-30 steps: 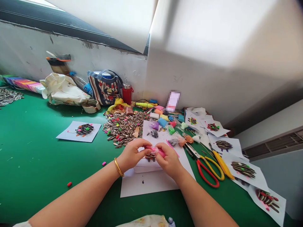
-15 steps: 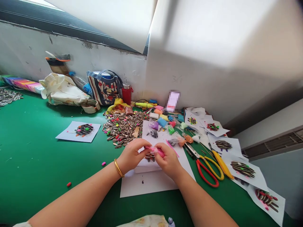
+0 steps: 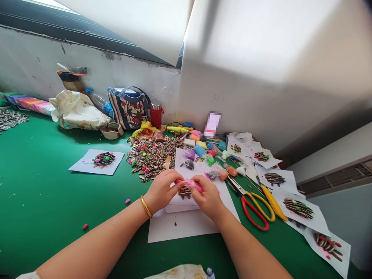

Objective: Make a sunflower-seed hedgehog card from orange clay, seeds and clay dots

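Note:
Pink clay (image 3: 198, 186) in a clear wrapper is pinched between my two hands over white paper. My left hand (image 3: 163, 190), with a gold bangle at the wrist, grips its left end with thumb and fingers. Around the right part of the clay my right hand (image 3: 207, 197) is closed. Just below the fingers, a seed-covered figure (image 3: 185, 192) shows partly on the paper. Larger white sheets (image 3: 188, 228) lie beneath. Behind my hands are a heap of striped sunflower seeds (image 3: 154, 155) and small bagged lumps of coloured clay (image 3: 189, 154).
Scissors with red and yellow handles (image 3: 255, 211) and a yellow cutter (image 3: 273, 201) lie to the right, beside several cards with seed figures (image 3: 298, 208). Another card (image 3: 97, 161) lies left. Bags (image 3: 129, 108), a red flask (image 3: 156, 116) and a phone (image 3: 212, 124) stand along the wall.
The pink clay reaches slightly farther left at my left fingertips. Both hands keep nearly the same place and grip.

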A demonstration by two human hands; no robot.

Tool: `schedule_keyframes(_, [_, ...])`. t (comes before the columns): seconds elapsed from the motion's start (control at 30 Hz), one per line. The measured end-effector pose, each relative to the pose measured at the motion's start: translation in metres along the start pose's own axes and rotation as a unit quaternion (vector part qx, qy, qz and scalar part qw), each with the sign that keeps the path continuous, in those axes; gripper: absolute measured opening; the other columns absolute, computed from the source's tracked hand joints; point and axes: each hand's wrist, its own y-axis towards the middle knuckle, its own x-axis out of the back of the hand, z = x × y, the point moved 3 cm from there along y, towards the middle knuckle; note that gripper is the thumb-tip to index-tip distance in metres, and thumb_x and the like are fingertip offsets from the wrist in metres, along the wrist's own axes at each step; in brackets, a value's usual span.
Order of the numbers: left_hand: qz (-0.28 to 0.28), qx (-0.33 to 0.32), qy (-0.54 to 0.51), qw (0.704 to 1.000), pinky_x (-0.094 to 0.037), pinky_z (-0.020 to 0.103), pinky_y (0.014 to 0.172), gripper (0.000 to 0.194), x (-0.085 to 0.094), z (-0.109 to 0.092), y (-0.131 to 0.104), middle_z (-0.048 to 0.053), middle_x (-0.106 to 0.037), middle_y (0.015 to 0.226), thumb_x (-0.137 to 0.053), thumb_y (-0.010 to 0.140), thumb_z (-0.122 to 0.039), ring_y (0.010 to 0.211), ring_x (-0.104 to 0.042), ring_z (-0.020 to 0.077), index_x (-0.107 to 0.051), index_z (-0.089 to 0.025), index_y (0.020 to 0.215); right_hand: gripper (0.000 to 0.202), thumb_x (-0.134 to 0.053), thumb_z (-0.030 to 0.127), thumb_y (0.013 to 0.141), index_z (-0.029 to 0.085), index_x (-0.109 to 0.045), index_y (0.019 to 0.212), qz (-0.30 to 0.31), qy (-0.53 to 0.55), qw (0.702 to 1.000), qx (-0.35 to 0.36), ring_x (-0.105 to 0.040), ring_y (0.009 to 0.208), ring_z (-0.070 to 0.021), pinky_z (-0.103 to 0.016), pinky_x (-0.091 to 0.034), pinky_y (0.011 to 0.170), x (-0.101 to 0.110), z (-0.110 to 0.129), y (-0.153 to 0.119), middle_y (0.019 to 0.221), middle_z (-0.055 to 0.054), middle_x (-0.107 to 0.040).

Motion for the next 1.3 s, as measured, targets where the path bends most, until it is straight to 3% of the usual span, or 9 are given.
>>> schedule_keyframes(0.3, [-0.028, 0.042, -0.085, 0.995, -0.044, 0.027, 0.074, 0.015, 0.004, -0.002, 0.002, 0.001, -0.061, 0.08, -0.055, 0.091, -0.028, 0.077, -0.055, 0.0136, -0.06, -0.018, 0.08, 0.012, -0.051, 0.029, 0.089, 0.02, -0.06, 0.093, 0.009, 0.012, 1.0, -0.01, -0.054, 0.073, -0.0159, -0.026, -0.042, 0.067, 0.0, 0.0, 0.0, 0.08, -0.001, -0.062])
schedule_keyframes(0.7, [0.015, 0.047, -0.062, 0.997, -0.043, 0.029, 0.073, 0.015, -0.006, -0.002, 0.0, 0.002, -0.064, 0.079, -0.057, 0.089, -0.029, 0.076, -0.055, 0.0147, -0.064, -0.019, 0.081, 0.012, -0.05, 0.026, 0.089, 0.02, -0.059, 0.094, 0.044, 0.011, 0.999, 0.007, -0.057, 0.076, -0.0172, -0.027, -0.045, 0.067, -0.006, 0.001, -0.003, 0.083, -0.003, -0.064])
schedule_keyframes(0.93, [-0.066, 0.083, -0.081, 0.991, -0.047, 0.03, 0.076, 0.019, 0.004, 0.006, 0.001, 0.004, -0.068, 0.084, -0.059, 0.087, -0.037, 0.08, -0.06, 0.0166, -0.067, -0.019, 0.086, 0.012, -0.051, 0.028, 0.09, 0.021, -0.059, 0.095, -0.011, 0.004, 1.0, -0.007, -0.056, 0.073, -0.0154, -0.026, -0.044, 0.067, 0.004, 0.0, 0.002, 0.083, -0.001, -0.063])
schedule_keyframes(1.13, [-0.058, 0.205, -0.222, 0.951, -0.052, 0.031, 0.074, 0.031, 0.001, 0.013, 0.002, 0.005, -0.07, 0.082, -0.06, 0.085, -0.041, 0.078, -0.064, 0.0174, -0.071, -0.018, 0.102, 0.019, -0.051, 0.029, 0.089, 0.02, -0.057, 0.105, -0.062, -0.017, 0.998, -0.015, -0.059, 0.087, -0.0192, -0.031, -0.047, 0.077, 0.01, -0.011, 0.005, 0.097, -0.005, -0.065])
schedule_keyframes(1.3, [-0.049, 0.251, -0.367, 0.894, -0.052, 0.036, 0.084, 0.044, -0.004, 0.012, 0.003, 0.007, -0.071, 0.091, -0.062, 0.084, -0.043, 0.085, -0.066, 0.0175, -0.062, -0.015, 0.117, 0.04, -0.042, 0.022, 0.09, 0.018, -0.049, 0.13, -0.088, -0.155, 0.984, 0.015, -0.05, 0.117, -0.0257, -0.044, -0.038, 0.1, 0.014, -0.038, 0.013, 0.124, -0.012, -0.058])
